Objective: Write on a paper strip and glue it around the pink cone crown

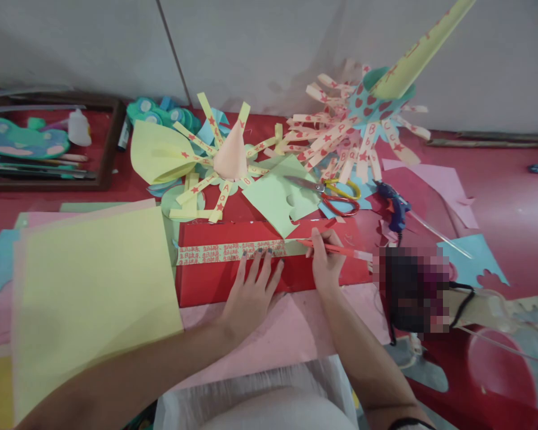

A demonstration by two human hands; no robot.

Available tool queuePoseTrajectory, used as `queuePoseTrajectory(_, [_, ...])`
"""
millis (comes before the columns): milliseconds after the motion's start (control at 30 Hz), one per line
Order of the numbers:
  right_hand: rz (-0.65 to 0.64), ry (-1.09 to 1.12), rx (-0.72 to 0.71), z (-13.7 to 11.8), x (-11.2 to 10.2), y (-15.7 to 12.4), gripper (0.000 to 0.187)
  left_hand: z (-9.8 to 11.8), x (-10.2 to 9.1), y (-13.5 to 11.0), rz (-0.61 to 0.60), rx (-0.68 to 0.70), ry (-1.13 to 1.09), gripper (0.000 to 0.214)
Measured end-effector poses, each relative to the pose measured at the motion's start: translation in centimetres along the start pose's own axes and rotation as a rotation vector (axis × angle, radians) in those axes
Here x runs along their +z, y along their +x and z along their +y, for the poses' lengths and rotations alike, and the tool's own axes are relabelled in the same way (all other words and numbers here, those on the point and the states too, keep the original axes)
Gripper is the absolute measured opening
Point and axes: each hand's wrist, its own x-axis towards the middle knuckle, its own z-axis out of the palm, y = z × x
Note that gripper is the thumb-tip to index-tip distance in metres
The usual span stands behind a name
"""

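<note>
Yellow paper [94, 316] fills the lower left of the frame. A red board [206, 286] lies at centre. On it rests the left hand [251, 289], spread; the right hand [326, 263], right of centre, pinches. Across the board runs a written strip [210, 255]. Scissors [325, 188] lie above. The pinched red pen [332, 246] points at the strip's right part.

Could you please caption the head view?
Left hand touches a handwritten paper strip; right hand holds a red pen.
</note>
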Motion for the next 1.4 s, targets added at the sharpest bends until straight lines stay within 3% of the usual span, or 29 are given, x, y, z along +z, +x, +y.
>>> queuePoseTrajectory(333, [0.046,-0.070,-0.081,-0.01,0.04,0.00,0.038,-0.40,0.43,0.18,0.010,0.098,-0.041,0.047])
queuePoseTrajectory(533, [-0.044,-0.079,-0.111,0.36,-0.02,-0.43,0.034,-0.63,0.47,0.56,-0.051,0.139,-0.088,0.049])
queuePoseTrajectory(933, [-0.112,-0.050,-0.127,0.14,-0.11,-0.52,0.032,-0.15,0.11,0.13,0.008,0.121,-0.037,0.042])
queuePoseTrajectory(1167, [-0.282,-0.035,-0.095,0.09,0.06,-0.17,0.030,-0.02,0.33,-0.17,0.026,0.132,-0.007,0.037])
queuePoseTrajectory(1400, [-0.290,-0.059,-0.091,0.20,0.16,-0.01,0.030,-0.19,0.47,0.14,0.025,0.113,-0.077,0.038])
